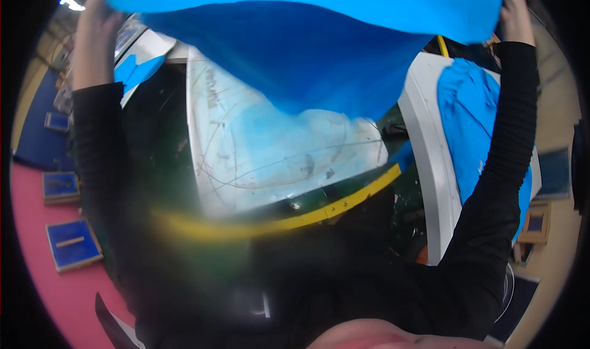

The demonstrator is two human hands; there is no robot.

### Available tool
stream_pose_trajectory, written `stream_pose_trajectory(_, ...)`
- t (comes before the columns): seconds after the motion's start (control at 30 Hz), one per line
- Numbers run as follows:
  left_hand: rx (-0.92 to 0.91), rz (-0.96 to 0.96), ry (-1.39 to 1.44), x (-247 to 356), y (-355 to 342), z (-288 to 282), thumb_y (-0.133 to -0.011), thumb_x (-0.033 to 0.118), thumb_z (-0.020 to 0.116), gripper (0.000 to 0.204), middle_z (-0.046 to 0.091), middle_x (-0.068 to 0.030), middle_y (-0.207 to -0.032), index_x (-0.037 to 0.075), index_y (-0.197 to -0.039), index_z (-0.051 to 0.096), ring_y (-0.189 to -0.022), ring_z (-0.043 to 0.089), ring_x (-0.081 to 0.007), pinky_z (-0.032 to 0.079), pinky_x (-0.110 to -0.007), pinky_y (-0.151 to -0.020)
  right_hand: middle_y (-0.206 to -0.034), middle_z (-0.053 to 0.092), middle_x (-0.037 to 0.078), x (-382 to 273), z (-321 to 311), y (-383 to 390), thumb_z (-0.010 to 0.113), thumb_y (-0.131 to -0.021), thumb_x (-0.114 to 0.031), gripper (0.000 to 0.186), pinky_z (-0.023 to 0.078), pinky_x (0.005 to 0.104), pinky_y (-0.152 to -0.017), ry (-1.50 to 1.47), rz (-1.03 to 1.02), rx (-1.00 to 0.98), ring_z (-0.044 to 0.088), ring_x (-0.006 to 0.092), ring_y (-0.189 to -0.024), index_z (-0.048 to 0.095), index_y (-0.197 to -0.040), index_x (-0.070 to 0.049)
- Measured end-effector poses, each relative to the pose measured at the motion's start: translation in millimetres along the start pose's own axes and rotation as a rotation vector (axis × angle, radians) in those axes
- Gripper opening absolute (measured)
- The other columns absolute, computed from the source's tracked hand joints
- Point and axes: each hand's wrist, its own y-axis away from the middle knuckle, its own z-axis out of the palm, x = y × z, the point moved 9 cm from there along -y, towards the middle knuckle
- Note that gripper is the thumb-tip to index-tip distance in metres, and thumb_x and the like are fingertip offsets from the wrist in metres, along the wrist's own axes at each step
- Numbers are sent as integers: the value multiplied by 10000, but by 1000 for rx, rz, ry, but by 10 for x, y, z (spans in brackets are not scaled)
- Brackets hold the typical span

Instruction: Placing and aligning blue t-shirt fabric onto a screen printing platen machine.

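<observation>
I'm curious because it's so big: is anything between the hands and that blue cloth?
Nothing visible does: the left hand and right hand hold the raised blue cloth directly at its side edges.

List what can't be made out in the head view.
All in the head view:
Left hand: fingertips, cut off by the top edge.
Right hand: full grip, cut off by the top edge.
Raised blue cloth: far side, beyond the top edge.
White board: upper part, behind the raised blue cloth.
Yellow strip: left end, blurred.
</observation>
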Motion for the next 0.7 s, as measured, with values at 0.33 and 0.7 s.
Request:
stream_pose_trajectory(0.33, 347, -286, -159, -1711, -911, -1934, -821, 151, 657, 371, 599, -95, -1135, 55, -1171, 581, -977, 562, -168, 445, -338, -871, -900, 631, 116, 3000, 1705, -1068, 379, -841, 53, 434, 482, 286, -668, -262, 325, -198, 577, 179, -746, 532, -1243, -5)
stream_pose_trajectory(0.7, 137, -154, -284, -944, -866, -1463, -850, 61, 540, 284, 634, -71, -1009, -1, -1124, 579, -894, 600, -143, 486, -252, -771, -1194, 573, 104, 2013, 1460, -1171, 545, -780, 49, 527, 462, 245, -807, -33, 96, -177, 575, 155, -969, 481, -1301, -8)
